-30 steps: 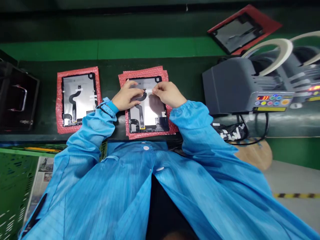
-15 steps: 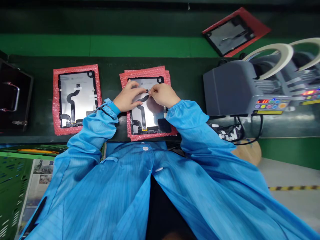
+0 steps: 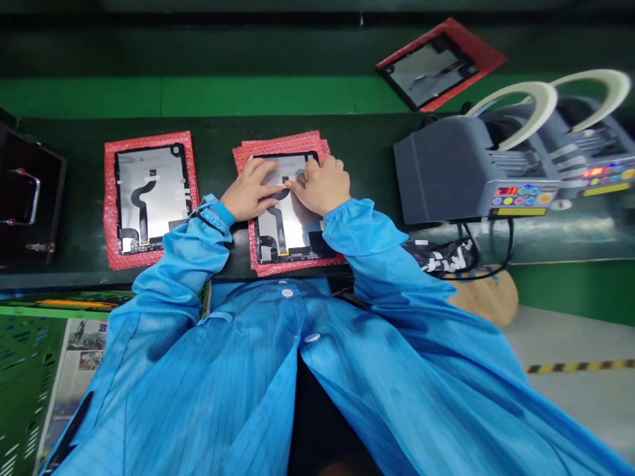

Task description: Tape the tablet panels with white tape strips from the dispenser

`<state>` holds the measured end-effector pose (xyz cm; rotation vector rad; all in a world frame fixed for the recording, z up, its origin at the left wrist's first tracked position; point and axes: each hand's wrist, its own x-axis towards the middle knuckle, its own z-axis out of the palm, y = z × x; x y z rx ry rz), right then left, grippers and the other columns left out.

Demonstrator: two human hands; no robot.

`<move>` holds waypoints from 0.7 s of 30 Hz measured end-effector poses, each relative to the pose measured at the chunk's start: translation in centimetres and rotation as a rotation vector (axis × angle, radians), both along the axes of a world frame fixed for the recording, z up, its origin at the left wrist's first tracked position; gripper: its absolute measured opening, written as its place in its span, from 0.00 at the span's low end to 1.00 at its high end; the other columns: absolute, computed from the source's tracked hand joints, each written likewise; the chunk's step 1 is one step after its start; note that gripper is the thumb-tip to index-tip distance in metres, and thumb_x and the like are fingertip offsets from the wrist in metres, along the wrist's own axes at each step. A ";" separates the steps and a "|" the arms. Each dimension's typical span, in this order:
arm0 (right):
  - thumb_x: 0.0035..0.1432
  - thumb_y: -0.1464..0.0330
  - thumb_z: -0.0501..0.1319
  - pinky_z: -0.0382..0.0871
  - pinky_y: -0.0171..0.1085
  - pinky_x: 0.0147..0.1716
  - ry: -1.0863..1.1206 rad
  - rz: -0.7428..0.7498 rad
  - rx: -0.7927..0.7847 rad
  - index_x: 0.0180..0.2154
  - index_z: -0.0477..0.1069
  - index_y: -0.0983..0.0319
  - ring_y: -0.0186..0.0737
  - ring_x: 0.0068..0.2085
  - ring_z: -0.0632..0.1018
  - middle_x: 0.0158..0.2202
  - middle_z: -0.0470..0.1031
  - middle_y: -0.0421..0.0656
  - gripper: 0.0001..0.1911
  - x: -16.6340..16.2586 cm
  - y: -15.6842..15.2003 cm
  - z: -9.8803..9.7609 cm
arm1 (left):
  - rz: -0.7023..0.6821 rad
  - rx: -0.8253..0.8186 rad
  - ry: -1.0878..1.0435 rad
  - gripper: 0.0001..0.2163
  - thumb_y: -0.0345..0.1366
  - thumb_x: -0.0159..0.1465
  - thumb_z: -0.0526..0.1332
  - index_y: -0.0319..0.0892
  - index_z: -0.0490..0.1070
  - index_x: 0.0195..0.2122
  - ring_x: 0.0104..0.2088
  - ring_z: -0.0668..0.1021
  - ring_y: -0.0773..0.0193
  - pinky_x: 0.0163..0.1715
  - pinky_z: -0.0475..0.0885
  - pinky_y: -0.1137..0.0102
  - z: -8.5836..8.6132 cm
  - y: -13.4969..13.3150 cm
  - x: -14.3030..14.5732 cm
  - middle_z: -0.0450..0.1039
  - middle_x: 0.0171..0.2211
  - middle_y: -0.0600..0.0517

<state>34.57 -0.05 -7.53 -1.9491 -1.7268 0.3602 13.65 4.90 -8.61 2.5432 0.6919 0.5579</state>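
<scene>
A tablet screen panel with a silvery back and black border lies on stacked red bubble-wrap sheets. Down its back runs a black flex cable with a small dark connector at the upper end. My left hand rests on the panel's left side, fingers spread and reaching to the connector. From the right, my right hand lies over the panel, its thumb extended to the cable's upper end and its other fingers partly bent. Neither hand visibly grips anything. The thumb hides part of the connector area.
A similar panel lies on red wrap to the left, another on the shelf at upper right. Grey tape dispensers with white rings stand at right. A black case is far left, a green crate below.
My right hand has gone from a pinch at the connector to a more opened hand, thumb stretched to the cable. My left hand stays on the panel. The view has shifted slightly.
</scene>
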 end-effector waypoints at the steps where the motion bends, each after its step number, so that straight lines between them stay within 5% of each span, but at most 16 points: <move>1: 0.53 0.54 0.66 0.67 0.56 0.50 0.011 -0.031 -0.004 0.37 0.68 0.63 0.57 0.55 0.68 0.42 0.70 0.53 0.20 0.6 -0.5 0.1 | 0.004 -0.001 0.007 0.19 0.54 0.62 0.61 0.47 0.80 0.45 0.61 0.62 0.41 0.60 0.56 0.38 0.0 0.1 0.0 0.65 0.60 0.41; 5: 0.56 0.54 0.62 0.69 0.43 0.40 0.271 -0.291 0.112 0.30 0.65 0.59 0.42 0.38 0.72 0.29 0.66 0.43 0.16 5.1 -5.6 0.8 | 0.008 -0.004 0.027 0.23 0.57 0.63 0.58 0.46 0.80 0.45 0.60 0.63 0.41 0.60 0.55 0.38 -0.2 0.6 -0.5 0.64 0.60 0.40; 8: 0.56 0.47 0.58 0.62 0.36 0.25 0.506 -0.629 0.314 0.25 0.61 0.58 0.34 0.25 0.65 0.20 0.58 0.36 0.22 9.0 -11.5 0.7 | 0.024 0.036 0.011 0.23 0.57 0.64 0.56 0.45 0.77 0.48 0.60 0.64 0.41 0.60 0.54 0.37 0.1 0.5 -0.6 0.65 0.61 0.40; 12: 0.52 0.43 0.58 0.54 0.32 0.18 0.766 -1.015 0.417 0.25 0.61 0.58 0.30 0.20 0.62 0.19 0.59 0.35 0.25 12.8 -15.9 0.8 | 0.104 0.127 -0.060 0.20 0.55 0.65 0.55 0.49 0.74 0.50 0.59 0.66 0.41 0.60 0.55 0.37 2.1 -0.4 0.9 0.68 0.59 0.45; 18: 0.57 0.62 0.61 0.57 0.29 0.19 0.850 -1.019 0.477 0.24 0.62 0.59 0.28 0.21 0.65 0.21 0.64 0.36 0.13 15.9 -14.9 1.4 | 0.011 0.169 -0.044 0.15 0.49 0.64 0.59 0.53 0.72 0.50 0.61 0.65 0.42 0.60 0.57 0.40 5.5 -3.8 4.0 0.66 0.61 0.46; 21: 0.58 0.58 0.60 0.63 0.30 0.22 0.672 -0.999 0.572 0.27 0.62 0.59 0.30 0.24 0.69 0.23 0.66 0.36 0.15 16.4 -15.6 0.8 | 0.032 0.181 -0.030 0.14 0.49 0.64 0.59 0.52 0.74 0.48 0.58 0.68 0.44 0.59 0.59 0.41 5.9 -4.7 4.2 0.69 0.57 0.46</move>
